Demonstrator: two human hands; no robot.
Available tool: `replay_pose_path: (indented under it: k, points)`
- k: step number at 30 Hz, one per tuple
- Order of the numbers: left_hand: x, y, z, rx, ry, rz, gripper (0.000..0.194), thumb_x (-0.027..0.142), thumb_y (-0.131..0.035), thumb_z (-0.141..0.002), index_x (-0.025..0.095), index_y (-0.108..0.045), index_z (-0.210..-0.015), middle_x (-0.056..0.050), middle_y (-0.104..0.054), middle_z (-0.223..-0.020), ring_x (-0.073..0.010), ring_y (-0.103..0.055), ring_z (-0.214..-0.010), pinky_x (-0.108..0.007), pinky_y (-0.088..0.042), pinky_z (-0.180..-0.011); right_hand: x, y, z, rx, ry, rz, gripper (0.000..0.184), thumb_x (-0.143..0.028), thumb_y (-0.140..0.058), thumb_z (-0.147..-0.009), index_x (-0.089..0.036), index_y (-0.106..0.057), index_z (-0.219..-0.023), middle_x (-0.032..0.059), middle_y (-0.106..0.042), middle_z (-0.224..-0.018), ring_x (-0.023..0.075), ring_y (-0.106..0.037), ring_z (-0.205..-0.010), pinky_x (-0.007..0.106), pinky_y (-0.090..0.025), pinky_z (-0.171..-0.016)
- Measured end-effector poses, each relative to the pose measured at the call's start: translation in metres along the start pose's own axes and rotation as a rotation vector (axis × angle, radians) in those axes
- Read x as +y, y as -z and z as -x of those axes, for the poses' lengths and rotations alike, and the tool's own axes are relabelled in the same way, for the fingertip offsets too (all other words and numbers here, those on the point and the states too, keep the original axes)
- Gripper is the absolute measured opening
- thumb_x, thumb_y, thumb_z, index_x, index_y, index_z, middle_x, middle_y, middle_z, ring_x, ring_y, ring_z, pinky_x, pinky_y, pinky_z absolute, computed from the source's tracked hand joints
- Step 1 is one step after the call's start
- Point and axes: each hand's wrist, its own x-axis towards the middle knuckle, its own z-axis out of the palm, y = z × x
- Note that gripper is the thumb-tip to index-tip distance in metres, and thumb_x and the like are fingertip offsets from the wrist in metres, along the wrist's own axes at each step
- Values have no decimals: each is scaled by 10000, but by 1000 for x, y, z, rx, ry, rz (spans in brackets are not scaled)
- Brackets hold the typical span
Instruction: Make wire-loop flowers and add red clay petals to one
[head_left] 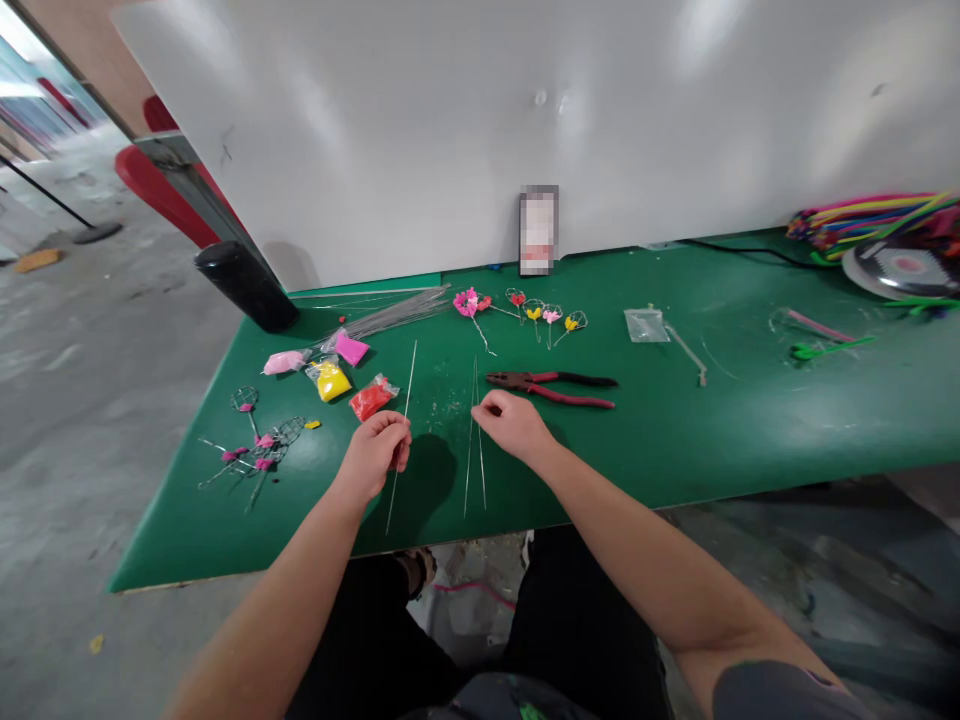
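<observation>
My left hand [373, 452] is closed in a pinch around a thin straight metal wire [412, 372], which sticks out above and below the fingers. To its right, my right hand [514, 425] pinches two thin wires [469, 470] that spread apart toward the lower ends. Just beyond the right hand lie pliers [555, 388] with one black and one red handle, jaws pointing left. A red packet [373, 398] rests close to the left hand, beside a yellow packet [330, 380]. Behind them is a bundle of loose wires [397, 312].
Wire shapes with pink pieces [262, 440] lie at left, several coloured ones [551, 315] at the back. A phone [538, 230] leans on the white board [450, 130]. A black cylinder [244, 285] stands at the left corner, pipe cleaners [862, 220] far right on the green table [720, 420].
</observation>
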Motion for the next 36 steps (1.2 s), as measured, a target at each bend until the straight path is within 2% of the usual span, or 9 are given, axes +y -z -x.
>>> replay_pose_path:
  k: [2, 4, 7, 9, 11, 15, 23, 30, 36]
  points:
    - [1, -1, -1, -18, 1, 43, 63, 171, -530, -582, 170, -489, -630, 68, -455, -411, -53, -366, -297, -166, -259, -307, 0, 0, -4, 44, 59, 72, 225, -328, -412, -800, -199, -573, -710, 24, -619, -748, 141, -552, -681, 248, -397, -596]
    - [3, -1, -4, -3, -19, 84, 75, 163, -532, -580, 169, -495, -645, 68, -455, -422, -53, -366, -300, -166, -249, -304, 1, -2, -6, 80, 211, 226, 258, -312, -399, -822, -196, -622, -879, 65, -634, -948, 186, -558, -879, 304, -413, -748]
    - [4, -1, -11, 65, -93, 154, 81, 167, -538, -577, 172, -495, -646, 66, -463, -432, -57, -379, -304, -171, -252, -302, 2, -10, -6, 26, 434, 487, 400, -374, -422, -828, -210, -535, -1175, 71, -488, -1285, 289, -361, -1207, 474, -245, -987]
    - [3, 1, -16, 112, -142, 188, 82, 166, -540, -571, 174, -488, -633, 65, -468, -432, -59, -383, -302, -174, -258, -299, 2, -19, -1, -68, 486, 592, 498, -447, -397, -833, -204, -457, -1264, 56, -387, -1373, 323, -247, -1279, 551, -125, -1023]
    - [1, 4, -21, 155, -187, 212, 87, 156, -539, -563, 176, -477, -619, 69, -458, -420, -58, -380, -301, -172, -259, -297, -1, -28, 8, -155, 528, 632, 551, -492, -337, -848, -181, -423, -1295, 58, -347, -1396, 317, -231, -1293, 545, -106, -1039]
    - [-3, 6, -25, 208, -238, 253, 90, 143, -529, -559, 178, -458, -601, 76, -438, -408, -45, -364, -297, -159, -245, -297, -8, -39, 17, -307, 660, 649, 661, -569, -309, -831, -131, -390, -1319, 73, -312, -1410, 280, -230, -1306, 426, -171, -1068]
    - [-3, 13, -26, 255, -241, 302, 103, 128, -518, -542, 183, -457, -603, 85, -424, -404, -45, -347, -289, -161, -234, -288, -16, -31, -34, -254, 528, 733, 664, -576, -314, -823, -161, -360, -1338, 72, -285, -1421, 304, -239, -1300, 492, -165, -1056]
    - [-5, 14, -29, 249, -264, 284, 89, 121, -501, -560, 185, -447, -593, 84, -420, -393, -46, -346, -292, -159, -225, -292, -12, -35, -4, -256, 690, 743, 674, -610, -312, -813, -145, -442, -1284, 91, -384, -1371, 304, -314, -1259, 464, -182, -1049]
    - [-7, 14, -31, 272, -266, 271, 85, 140, -509, -568, 188, -451, -608, 89, -412, -391, -41, -334, -285, -162, -212, -293, -18, -28, -30, -193, 610, 757, 489, -517, -344, -849, -233, -506, -1212, 39, -442, -1332, 327, -366, -1190, 538, -145, -1004]
